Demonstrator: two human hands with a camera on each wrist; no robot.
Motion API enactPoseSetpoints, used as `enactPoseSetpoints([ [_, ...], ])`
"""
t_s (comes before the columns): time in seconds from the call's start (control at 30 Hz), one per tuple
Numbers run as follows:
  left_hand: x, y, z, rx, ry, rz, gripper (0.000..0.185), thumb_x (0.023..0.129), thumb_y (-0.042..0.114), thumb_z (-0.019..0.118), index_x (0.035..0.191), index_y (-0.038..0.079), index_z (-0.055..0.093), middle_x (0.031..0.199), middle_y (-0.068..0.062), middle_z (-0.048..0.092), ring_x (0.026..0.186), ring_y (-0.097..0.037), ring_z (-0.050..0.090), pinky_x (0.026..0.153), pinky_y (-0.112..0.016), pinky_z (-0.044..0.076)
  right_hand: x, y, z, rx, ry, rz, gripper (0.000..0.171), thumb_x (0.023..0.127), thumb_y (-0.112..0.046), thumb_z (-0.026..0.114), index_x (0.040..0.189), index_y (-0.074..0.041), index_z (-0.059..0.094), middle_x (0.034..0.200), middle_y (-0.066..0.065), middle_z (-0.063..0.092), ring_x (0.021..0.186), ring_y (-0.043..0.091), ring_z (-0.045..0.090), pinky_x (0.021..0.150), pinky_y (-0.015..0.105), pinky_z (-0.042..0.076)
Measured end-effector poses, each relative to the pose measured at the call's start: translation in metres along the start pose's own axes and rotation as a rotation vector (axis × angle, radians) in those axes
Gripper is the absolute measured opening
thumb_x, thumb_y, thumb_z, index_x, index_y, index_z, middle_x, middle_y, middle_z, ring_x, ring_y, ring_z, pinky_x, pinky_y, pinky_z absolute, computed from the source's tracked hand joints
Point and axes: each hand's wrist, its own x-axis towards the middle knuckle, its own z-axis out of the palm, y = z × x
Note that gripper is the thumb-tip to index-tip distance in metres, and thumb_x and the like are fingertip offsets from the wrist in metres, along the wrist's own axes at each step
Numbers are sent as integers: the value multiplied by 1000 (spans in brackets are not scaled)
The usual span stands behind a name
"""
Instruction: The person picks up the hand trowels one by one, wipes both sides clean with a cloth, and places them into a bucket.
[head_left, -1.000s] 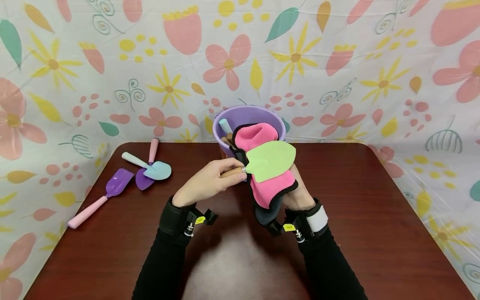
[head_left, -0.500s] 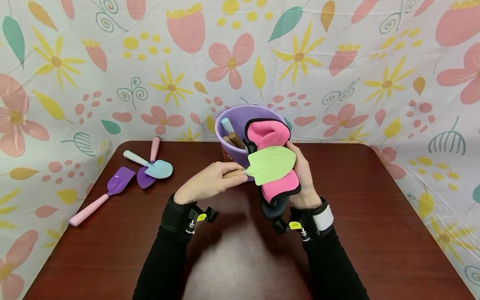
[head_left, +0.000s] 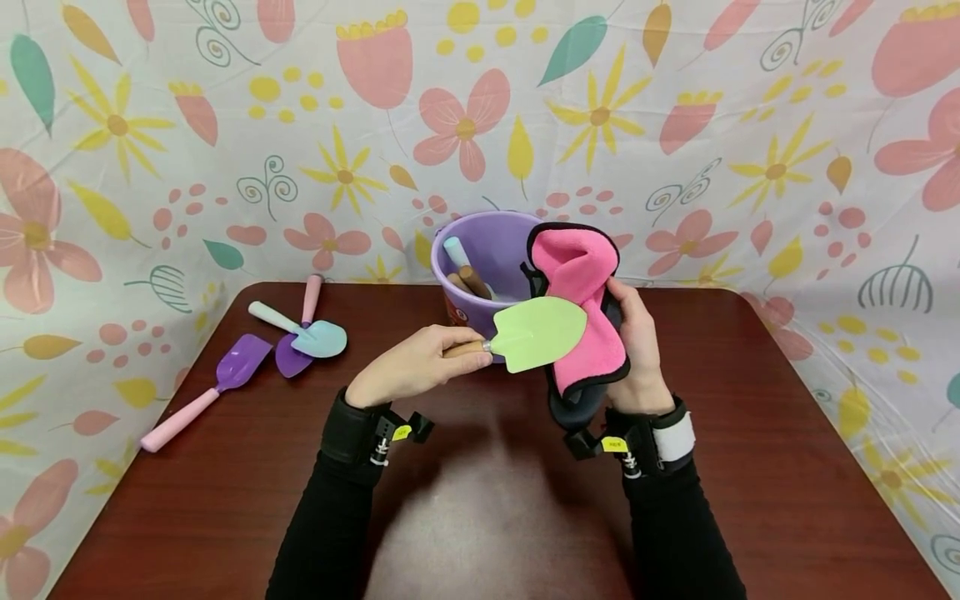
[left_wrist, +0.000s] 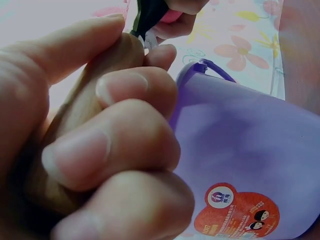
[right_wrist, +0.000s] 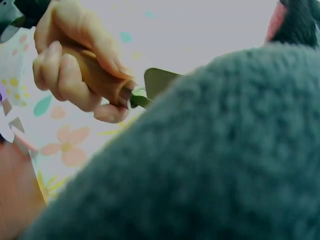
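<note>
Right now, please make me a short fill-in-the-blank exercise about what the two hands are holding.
1. The left hand grips the wooden handle of a light ____ trowel.
2. The right hand holds a ____ cloth with a dark edge.
3. Behind both hands stands a ____ bucket with handles sticking out.

Missing words: green; pink; purple
</note>
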Motion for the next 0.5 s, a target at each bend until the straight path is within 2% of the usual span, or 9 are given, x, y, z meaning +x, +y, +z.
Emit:
enactPoseSetpoints([
  [0.23, 2, -3, -1, 6, 7, 13, 25, 97, 50, 56, 96, 26, 64, 74, 7, 49, 70, -7, 47, 66, -28, 38, -3, -9, 3, -55, 31, -47, 30, 108, -23, 32, 96, 1, 47, 78, 9, 49, 67, 20, 54, 60, 28, 47],
  [0.3, 1, -4, -2, -1, 18, 14, 25, 96, 50, 57, 96, 27, 65, 76, 8, 52, 72, -6, 49, 67, -28, 39, -4, -10, 3, -72, 40, -56, 29, 108, -22, 33, 98, 1, 48, 81, 9, 51, 69, 21, 55, 60, 27, 48],
  [0.5, 0, -3, -3, -22, 41, 44, 23, 96, 48, 58, 102, 28, 67, 85, 8, 61, 77, -9, 54, 69, -29, 43, -4, -8, 2, -176, 67, -9, 28, 108, -23, 33, 103, 0, 47, 89, 9, 53, 76, 20, 57, 66, 26, 50],
])
